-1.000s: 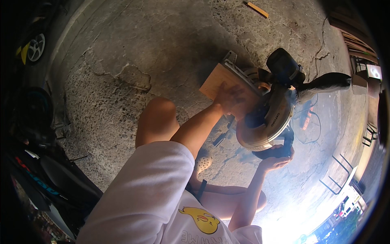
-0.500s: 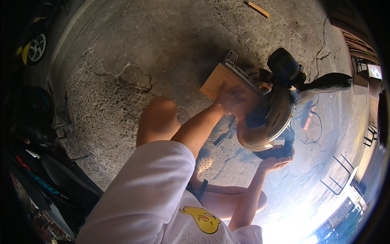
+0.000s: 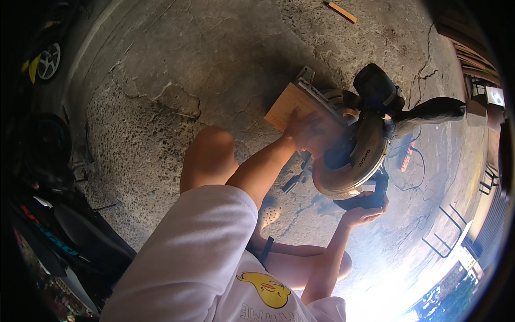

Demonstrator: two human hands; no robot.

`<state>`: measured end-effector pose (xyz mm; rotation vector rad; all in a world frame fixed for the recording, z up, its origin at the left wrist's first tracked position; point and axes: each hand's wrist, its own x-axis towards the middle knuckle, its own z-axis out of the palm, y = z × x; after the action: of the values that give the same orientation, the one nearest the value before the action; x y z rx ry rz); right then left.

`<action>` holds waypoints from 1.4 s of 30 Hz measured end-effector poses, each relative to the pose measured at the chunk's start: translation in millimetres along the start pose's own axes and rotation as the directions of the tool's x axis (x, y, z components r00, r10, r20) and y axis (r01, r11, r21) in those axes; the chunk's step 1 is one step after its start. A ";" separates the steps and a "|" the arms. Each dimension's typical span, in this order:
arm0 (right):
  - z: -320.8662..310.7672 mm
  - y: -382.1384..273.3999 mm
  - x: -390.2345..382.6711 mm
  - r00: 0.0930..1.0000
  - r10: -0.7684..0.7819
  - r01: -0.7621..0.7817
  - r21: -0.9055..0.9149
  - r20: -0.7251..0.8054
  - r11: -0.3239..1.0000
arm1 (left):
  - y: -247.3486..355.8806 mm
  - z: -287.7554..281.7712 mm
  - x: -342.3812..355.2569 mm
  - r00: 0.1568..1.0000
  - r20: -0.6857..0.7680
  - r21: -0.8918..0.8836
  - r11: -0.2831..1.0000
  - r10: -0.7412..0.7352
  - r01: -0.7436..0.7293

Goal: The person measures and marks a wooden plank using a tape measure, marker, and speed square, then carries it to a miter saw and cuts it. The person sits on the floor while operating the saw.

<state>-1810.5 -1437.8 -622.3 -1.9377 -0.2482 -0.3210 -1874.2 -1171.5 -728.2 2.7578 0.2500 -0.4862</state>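
A miter saw (image 3: 351, 172) with a black motor housing and a pale curved blade guard stands on the concrete floor in front of me. Against its metal fence lies a flat wooden board (image 3: 281, 111). My left hand (image 3: 306, 129) rests on this board with the fingers spread, close to the guard. My right hand (image 3: 365, 213) is wrapped round the saw's black D-shaped handle (image 3: 382, 185). Where the blade meets the board is hidden by the guard, and bluish haze hangs around it.
A narrow wood strip (image 3: 341, 12) lies on the floor at the far side. Right of the saw are a cable (image 3: 424, 166) and an orange-red object (image 3: 406, 158). A dark motorbike (image 3: 64, 231) stands at my left. A metal rack (image 3: 445, 231) is at the right.
Both hands, the board and the saw keep nearly the same places. A fingertip of my right hand shows slightly more inside the handle.
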 end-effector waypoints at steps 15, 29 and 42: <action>-2.4 8.6 -6.7 0.998 0.069 -0.065 0.165 -0.015 0.984 | 4.0 -2.5 -1.8 0.958 -0.280 -0.135 0.986 0.056 -0.097; -4.4 8.1 -10.6 0.997 0.083 -0.081 0.155 -0.003 0.985 | -2.2 12.9 3.0 0.960 -0.266 -0.102 0.988 0.085 -0.116; 3.8 6.4 -8.6 0.998 0.039 -0.034 0.077 -0.056 0.996 | -4.7 9.1 0.1 0.989 -0.131 0.023 0.998 0.068 -0.066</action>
<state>-1816.1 -1436.8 -632.1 -1.8526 -0.1842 -0.3382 -1877.9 -1170.3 -737.7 2.8095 0.1839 -0.2912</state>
